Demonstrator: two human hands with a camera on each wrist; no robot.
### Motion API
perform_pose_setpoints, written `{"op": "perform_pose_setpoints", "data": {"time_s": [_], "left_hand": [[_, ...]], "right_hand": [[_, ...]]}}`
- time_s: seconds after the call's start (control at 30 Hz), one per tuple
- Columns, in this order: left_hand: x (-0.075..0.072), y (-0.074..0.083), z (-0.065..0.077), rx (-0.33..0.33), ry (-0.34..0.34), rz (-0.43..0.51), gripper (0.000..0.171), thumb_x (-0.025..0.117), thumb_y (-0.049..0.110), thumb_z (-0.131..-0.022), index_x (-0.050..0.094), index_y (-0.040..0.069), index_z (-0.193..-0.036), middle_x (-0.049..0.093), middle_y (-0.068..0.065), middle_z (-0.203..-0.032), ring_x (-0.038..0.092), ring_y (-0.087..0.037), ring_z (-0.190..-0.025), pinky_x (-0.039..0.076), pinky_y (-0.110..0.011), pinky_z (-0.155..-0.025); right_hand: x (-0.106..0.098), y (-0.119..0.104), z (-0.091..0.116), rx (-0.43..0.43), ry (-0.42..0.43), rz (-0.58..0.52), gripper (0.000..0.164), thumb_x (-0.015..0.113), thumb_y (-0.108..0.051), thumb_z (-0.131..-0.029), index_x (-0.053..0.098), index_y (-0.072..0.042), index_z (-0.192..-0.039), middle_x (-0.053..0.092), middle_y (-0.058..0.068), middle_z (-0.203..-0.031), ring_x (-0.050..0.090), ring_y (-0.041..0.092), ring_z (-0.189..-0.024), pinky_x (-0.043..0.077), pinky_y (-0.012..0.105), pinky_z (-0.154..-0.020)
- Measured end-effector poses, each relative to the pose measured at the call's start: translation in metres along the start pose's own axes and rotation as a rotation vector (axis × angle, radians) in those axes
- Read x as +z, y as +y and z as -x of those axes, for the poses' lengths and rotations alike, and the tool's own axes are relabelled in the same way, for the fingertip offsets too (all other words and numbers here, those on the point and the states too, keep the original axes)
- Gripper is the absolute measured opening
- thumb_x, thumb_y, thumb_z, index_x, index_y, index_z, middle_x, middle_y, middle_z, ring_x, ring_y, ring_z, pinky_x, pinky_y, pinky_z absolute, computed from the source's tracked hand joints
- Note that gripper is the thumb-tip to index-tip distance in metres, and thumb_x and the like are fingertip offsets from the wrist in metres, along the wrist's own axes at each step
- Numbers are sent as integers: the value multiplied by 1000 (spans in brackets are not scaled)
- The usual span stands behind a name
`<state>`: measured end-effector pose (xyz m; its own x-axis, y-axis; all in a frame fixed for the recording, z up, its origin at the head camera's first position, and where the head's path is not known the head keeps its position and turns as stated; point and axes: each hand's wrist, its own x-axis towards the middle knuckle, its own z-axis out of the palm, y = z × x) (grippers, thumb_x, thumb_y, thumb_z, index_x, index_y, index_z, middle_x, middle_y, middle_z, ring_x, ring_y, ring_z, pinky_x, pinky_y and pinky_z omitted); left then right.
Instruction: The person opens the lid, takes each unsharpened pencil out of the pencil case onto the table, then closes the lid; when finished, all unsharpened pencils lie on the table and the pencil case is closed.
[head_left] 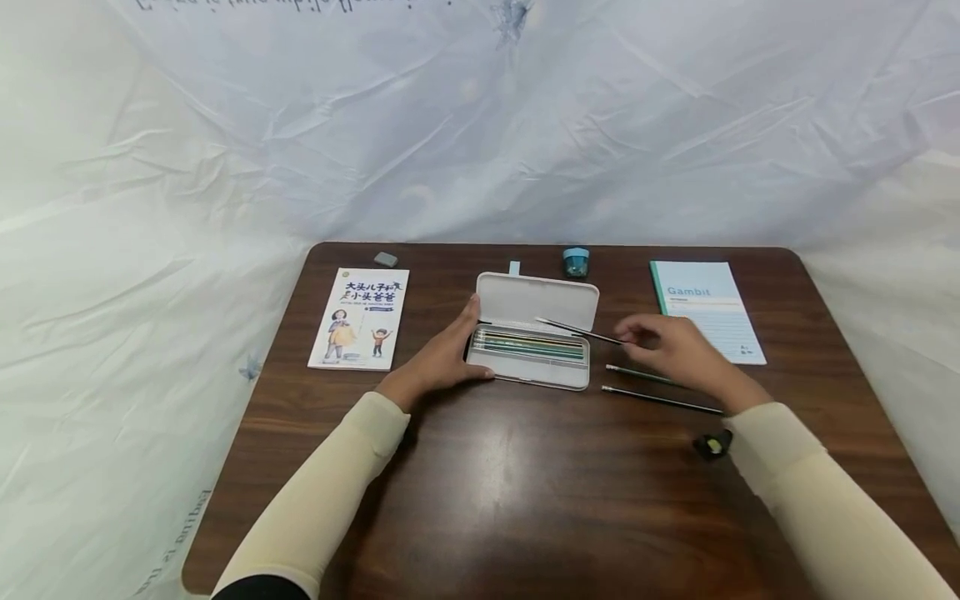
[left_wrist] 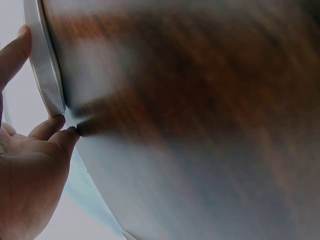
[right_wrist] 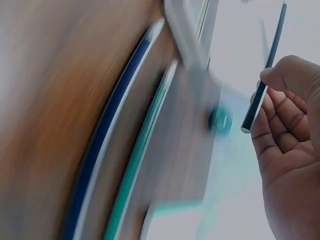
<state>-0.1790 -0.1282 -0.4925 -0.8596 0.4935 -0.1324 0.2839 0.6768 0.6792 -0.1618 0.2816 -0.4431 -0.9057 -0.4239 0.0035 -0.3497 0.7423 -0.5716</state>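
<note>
A white pencil case (head_left: 525,375) lies with its lid (head_left: 536,300) raised, several pencils (head_left: 532,343) side by side in its back compartment. My left hand (head_left: 442,354) grips its left end, thumb at the front edge and fingers toward the back. In the right wrist view, my right hand (right_wrist: 295,135) pinches a dark pencil (right_wrist: 274,50) between thumb and fingers. The head view shows this pencil slanting over the case's right side. Beneath my right hand, a green pencil (head_left: 641,374) and a dark blue pencil (head_left: 656,398) lie on the table.
A picture-covered book (head_left: 360,321) lies at the left, with a grey eraser (head_left: 386,259) behind it. Behind the case stands a blue pencil sharpener (head_left: 576,262). A notebook (head_left: 712,308) lies at the back right. A small black object (head_left: 712,444) is by my right sleeve.
</note>
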Motion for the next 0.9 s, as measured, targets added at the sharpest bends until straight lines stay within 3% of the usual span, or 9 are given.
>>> {"op": "perform_pose_setpoints", "data": {"time_s": [0.2,0.4,0.7,0.9], "left_hand": [[-2,1,0,0,1,6,134,92,36,-96,-12,18,-179,-8,-7,-190,7,-26,-176,24,-50,-141],[0,3,1,2,0,15,133,91,35,-97,-12,17,-179,-8,-9,-190,5,-26,-177,24,-50,-141],[2,-1,3,-2,3,25,132,91,35,-97,-11,16,-179,-7,-11,-190,6,-26,-177,24,-51,-141],[2,-2,0,7,5,31,133,91,34,-96,-11,17,-179,-6,-10,-190,7,-27,-177,25,-52,-141]], "right_hand": [[-17,50,49,180,-32,85,19,79,-11,-103,77,-4,-121,79,5,-105,74,23,-100,62,43,-84],[-17,76,68,267,-73,74,20,79,-10,-102,75,-2,-119,79,7,-104,69,17,-96,54,26,-76],[-14,74,62,250,-50,62,21,81,-13,-102,76,-3,-120,81,8,-107,73,19,-98,59,30,-80],[-7,43,40,164,-5,-32,23,79,-19,-107,76,-8,-126,81,7,-115,72,18,-102,58,24,-85]]}}
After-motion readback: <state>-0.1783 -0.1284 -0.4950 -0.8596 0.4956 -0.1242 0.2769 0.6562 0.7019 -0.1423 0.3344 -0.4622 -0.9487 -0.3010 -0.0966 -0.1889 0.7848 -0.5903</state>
